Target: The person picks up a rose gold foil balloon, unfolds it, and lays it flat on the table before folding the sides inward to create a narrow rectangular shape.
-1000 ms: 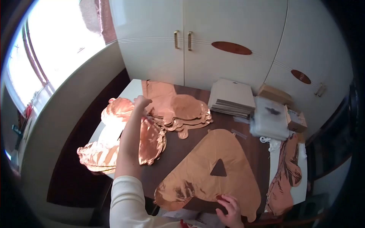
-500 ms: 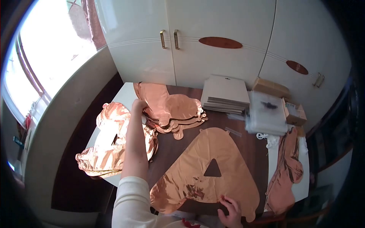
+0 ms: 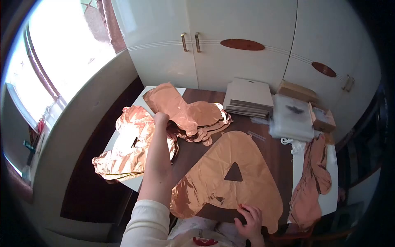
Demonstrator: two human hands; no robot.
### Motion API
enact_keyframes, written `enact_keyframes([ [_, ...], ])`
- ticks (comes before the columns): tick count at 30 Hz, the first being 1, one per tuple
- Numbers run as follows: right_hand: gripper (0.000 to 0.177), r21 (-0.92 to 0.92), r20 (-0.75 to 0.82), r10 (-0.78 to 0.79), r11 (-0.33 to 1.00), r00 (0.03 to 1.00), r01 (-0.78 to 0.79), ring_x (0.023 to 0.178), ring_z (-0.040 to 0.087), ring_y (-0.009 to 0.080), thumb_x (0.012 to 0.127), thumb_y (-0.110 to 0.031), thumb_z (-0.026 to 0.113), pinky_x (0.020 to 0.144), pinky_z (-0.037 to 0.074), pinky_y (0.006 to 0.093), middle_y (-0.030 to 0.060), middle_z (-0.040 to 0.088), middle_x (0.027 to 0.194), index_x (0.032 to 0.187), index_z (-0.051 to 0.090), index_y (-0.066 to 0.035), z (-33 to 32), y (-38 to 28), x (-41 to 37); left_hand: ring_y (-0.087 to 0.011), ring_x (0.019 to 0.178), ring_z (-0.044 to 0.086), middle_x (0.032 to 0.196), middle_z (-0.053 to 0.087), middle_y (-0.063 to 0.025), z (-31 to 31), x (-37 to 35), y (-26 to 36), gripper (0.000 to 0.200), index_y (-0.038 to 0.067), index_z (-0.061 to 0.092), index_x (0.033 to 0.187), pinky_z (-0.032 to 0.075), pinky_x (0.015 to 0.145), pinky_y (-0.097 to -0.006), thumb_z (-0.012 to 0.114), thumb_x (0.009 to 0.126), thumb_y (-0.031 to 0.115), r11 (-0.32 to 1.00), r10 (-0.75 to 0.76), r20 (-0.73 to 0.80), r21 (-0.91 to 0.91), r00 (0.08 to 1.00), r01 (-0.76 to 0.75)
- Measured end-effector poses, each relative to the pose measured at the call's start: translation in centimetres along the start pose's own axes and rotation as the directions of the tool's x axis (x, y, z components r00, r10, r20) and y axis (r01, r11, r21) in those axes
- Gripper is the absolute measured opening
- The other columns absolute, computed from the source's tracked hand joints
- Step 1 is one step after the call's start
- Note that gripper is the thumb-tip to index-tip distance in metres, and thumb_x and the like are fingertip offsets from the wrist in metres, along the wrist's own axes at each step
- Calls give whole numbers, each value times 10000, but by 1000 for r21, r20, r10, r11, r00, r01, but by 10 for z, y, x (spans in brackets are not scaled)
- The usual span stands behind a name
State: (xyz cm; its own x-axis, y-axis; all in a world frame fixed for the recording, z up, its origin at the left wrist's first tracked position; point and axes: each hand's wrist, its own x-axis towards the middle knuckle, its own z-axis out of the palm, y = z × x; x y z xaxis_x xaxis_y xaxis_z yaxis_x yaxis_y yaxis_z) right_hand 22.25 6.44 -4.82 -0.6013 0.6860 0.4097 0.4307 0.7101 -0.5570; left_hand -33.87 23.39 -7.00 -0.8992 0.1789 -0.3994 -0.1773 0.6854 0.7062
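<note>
A flat, rose-gold foil balloon shaped like a letter A (image 3: 257, 177) lies across the front of the table, creased at its lower left leg. My right hand (image 3: 250, 222) rests at the inner lower edge of this balloon, fingertips touching the foil and thumb apart from them. My left hand (image 3: 161, 118) reaches to a stack of foil balloons (image 3: 201, 114) at the back. Its fingers are closed at the stack's left edge, largely hidden behind the hand. Beside my left forearm lies another pile of shiny, crumpled foil balloons (image 3: 125, 158).
Grey cardboard sheets (image 3: 249, 94) are stacked at the back, beside clear plastic bags (image 3: 290, 117), a long carton (image 3: 297, 90) and a small open box (image 3: 323, 117). More foil (image 3: 307, 193) lies at the right on a white surface. White cabinets (image 3: 242, 24) stand behind the table (image 3: 189, 154).
The view has shifted slightly. The top foil of the back stack now turns up to a raised corner by my left hand. My right hand stays at the letter A's edge.
</note>
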Motion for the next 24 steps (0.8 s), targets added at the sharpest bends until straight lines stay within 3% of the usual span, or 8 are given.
enact_keyframes([
  [2, 345, 11, -6, 3, 1000, 1000, -3, 1016, 559, 297, 681, -150, 710, 901, 422, 407, 108, 604, 1092, 1004, 645, -50, 0, 1, -3, -282, 911, 667, 1039, 654, -191, -10, -21, 5, 315, -20, 660, 1015, 538, 774, -360, 614, 784, 189, 976, 90, 6, 198, 996, -90],
  [4, 343, 33, -17, 10, 999, 1000, -10, 1017, 560, 299, 687, -144, 705, 898, 427, 405, 110, 602, 1094, 1009, 641, -46, 1, 4, -3, -275, 796, 687, 874, 680, -227, -24, -31, 12, 337, -37, 687, 897, 557, 679, -368, 673, 753, 267, 583, 369, 167, 724, 914, -368],
  [7, 345, 80, -22, 43, 996, 999, -41, 1055, 547, 294, 727, -187, 698, 900, 426, 410, 104, 580, 1136, 1044, 640, -63, 1, 5, -4, -258, 794, 689, 861, 677, -233, -38, -33, 8, 406, -38, 688, 893, 563, 653, -364, 653, 779, 351, 481, 625, 145, 702, 767, -525],
  [8, 340, 84, -37, 38, 996, 999, -35, 1036, 553, 297, 719, -169, 697, 889, 433, 408, 109, 585, 1121, 1034, 638, -56, 2, 5, -4, -340, 988, 636, 1073, 654, -202, -44, -43, 16, 393, 5, 676, 1019, 506, 864, -412, 594, 778, 304, 558, 492, 193, 678, 849, -478],
  [12, 327, 70, -59, 11, 998, 998, -7, 992, 568, 304, 706, -131, 694, 867, 445, 403, 122, 597, 1090, 1015, 633, -44, 2, 2, 0, -349, 970, 636, 1030, 649, -246, -61, -50, 12, 464, -24, 661, 1002, 505, 851, -426, 647, 736, 356, 574, 497, 284, 602, 820, -556],
  [16, 321, 45, -26, 19, 999, 999, -17, 1045, 548, 285, 730, -182, 696, 893, 431, 404, 93, 592, 1095, 1027, 644, -71, 4, 4, -3, -332, 1008, 620, 1072, 643, -213, -65, -58, -19, 676, 33, 600, 1167, 490, 885, -424, 778, 625, 395, 204, 686, 524, 527, 504, -825],
  [20, 312, 16, -21, -9, 1000, 1000, 9, 1040, 555, 269, 728, -176, 701, 899, 433, 398, 75, 600, 1089, 1019, 650, -78, 6, 4, -4, -289, 985, 626, 982, 673, -116, -61, -106, -43, 514, 178, 652, 1129, 497, 846, -455, 763, 673, 388, -172, 820, 564, 410, 101, -896],
  [24, 304, 11, -21, -24, 1000, 1000, 24, 1022, 566, 272, 722, -138, 705, 889, 441, 392, 80, 606, 1095, 1014, 650, -72, 0, -3, 3, -235, 859, 652, 832, 688, -16, -39, -112, -41, 255, 160, 707, 851, 502, 695, -405, 625, 811, 398, -180, 773, 610, 473, 173, -863],
])
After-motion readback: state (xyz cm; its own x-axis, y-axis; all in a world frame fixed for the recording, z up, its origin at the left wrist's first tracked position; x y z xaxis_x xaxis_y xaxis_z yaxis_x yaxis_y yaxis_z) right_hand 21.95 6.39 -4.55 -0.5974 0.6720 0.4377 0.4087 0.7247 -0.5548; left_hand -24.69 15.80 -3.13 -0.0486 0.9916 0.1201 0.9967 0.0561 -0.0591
